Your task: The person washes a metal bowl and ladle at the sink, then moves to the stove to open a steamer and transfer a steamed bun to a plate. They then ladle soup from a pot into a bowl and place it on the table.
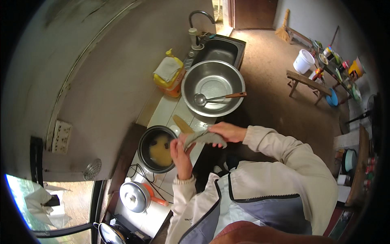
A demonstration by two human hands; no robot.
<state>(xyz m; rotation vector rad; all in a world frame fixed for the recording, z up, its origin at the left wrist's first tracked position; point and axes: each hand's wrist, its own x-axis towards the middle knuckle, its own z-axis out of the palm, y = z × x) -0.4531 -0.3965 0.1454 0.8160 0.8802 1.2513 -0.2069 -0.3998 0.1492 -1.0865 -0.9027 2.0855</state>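
Observation:
A grey-green cloth (204, 138) is stretched between my two hands over the tiled counter's edge. My left hand (182, 160) grips its near end, beside a dark cooking pot. My right hand (229, 131) has hold of the other end, with part of the cloth hanging past the fingers. Inside the pot (142, 152) is a yellowish liquid (160, 151) with a few dark pieces. A flat brown piece (182, 123), perhaps wooden, lies on the counter behind the cloth. Beyond it stands a wide steel basin (190, 100), with a wooden-handled ladle (213, 99) in it.
A sink (218, 50) with a curved faucet (201, 13) adjoins the basin. A yellow-orange container (167, 80) topped by a white cloth (168, 69) stands against the wall. Nearer me are a lidded pan (134, 197) with an orange handle and a black cable (152, 184). A wooden bench (307, 81) stands right.

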